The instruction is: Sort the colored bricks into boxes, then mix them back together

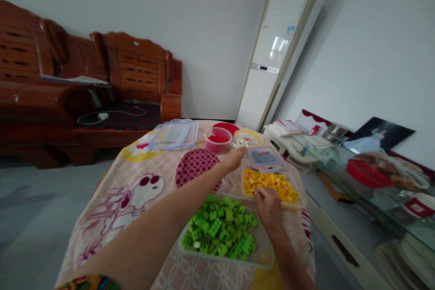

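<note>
Evidently, the right grip (269,207) is curled at the near edge of the yellow bricks (280,186); the left grip (234,160) lies beyond them, near white pieces (239,143), its opening indiscernible; whether either holds anything cannot be told.

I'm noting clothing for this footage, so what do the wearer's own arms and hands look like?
The left hand and right hand are ungloved, with no watch or bracelet visible. On the left arm, a patterned sleeve with dark, green, yellow and red tones shows at the bottom edge. The right arm shows no sleeve.
</note>
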`<state>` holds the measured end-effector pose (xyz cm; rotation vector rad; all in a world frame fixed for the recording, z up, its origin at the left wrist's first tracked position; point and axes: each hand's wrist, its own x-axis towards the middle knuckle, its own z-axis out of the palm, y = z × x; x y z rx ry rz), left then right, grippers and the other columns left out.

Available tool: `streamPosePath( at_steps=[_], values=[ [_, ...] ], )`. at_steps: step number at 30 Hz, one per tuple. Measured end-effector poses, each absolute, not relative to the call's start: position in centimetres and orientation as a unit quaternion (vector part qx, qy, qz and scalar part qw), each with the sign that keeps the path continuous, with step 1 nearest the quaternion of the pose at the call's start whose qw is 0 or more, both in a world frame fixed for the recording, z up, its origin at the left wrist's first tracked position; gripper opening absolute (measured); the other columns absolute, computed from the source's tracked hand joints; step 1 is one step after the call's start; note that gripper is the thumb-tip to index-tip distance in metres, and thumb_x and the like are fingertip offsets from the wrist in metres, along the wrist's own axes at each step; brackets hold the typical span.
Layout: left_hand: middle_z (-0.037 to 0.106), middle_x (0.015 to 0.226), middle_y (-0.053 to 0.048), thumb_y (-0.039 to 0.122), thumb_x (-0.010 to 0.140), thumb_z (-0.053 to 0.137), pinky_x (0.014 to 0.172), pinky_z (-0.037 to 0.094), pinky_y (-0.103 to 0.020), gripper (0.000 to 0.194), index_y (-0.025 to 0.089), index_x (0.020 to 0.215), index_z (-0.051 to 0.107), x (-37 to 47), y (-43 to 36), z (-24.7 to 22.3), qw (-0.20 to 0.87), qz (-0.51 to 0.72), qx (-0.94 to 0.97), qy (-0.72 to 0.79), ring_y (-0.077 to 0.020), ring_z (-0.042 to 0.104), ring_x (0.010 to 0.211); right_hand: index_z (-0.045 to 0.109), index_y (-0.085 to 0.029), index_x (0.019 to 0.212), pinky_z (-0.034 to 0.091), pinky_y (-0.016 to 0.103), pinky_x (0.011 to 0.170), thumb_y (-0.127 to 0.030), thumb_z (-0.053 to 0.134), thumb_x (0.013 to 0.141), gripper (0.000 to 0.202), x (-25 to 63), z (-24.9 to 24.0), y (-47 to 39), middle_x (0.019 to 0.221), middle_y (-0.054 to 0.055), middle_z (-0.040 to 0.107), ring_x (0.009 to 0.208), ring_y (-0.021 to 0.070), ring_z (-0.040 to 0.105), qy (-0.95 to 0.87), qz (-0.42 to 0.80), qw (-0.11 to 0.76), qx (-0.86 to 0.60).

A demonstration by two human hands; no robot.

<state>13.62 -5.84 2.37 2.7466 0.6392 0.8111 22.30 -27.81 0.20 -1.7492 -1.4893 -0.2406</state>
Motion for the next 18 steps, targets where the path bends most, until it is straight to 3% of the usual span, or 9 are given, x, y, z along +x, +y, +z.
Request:
streamPosePath(
  at_steps=[5, 12, 18],
  values=[
    [0.057, 0.135, -0.017, -0.004, 0.071, 0.04, 0.107, 0.046, -0.041, 0.07, 0.011, 0.139, 0.046, 12.9, -4.9, 2.9, 0.115, 0.275, 0.926, 0.23, -0.022, 0.056, 0.124, 0.063, -0.018, 0.068, 0.038, 0.03, 0.071, -0.022, 0.046, 0.087, 0.025, 22.5, 0.1, -27.9, 0.07, 0.005, 0.063, 0.072, 0.0189, 0.055, -0.598, -0.098, 0.397, -0.689],
    [0.071, 0.11, -0.01, 0.007, 0.077, 0.045, 0.1, 0.051, -0.036, 0.041, 0.016, 0.11, 0.068, 4.9, -4.9, 3.5, 0.146, 0.366, 0.862, 0.318, -0.0202, 0.065, 0.104, 0.065, -0.018, 0.071, 0.04, 0.029, 0.071, -0.021, 0.048, 0.086, 0.023, 22.6, 0.1, -27.8, 0.072, 0.005, 0.065, 0.073, 0.0186, 0.057, -0.597, -0.09, 0.392, -0.694],
    [0.066, 0.122, -0.01, 0.011, 0.08, 0.043, 0.105, 0.046, -0.036, 0.044, 0.015, 0.12, 0.062, -2.5, -3.8, 0.8, 0.117, 0.404, 0.766, 0.487, -0.0197, 0.059, 0.116, 0.066, -0.018, 0.07, 0.04, 0.029, 0.071, -0.024, 0.049, 0.086, 0.024, 22.8, 0.0, -27.8, 0.071, 0.006, 0.066, 0.072, 0.0187, 0.056, -0.59, -0.084, 0.403, -0.694]
  ],
)
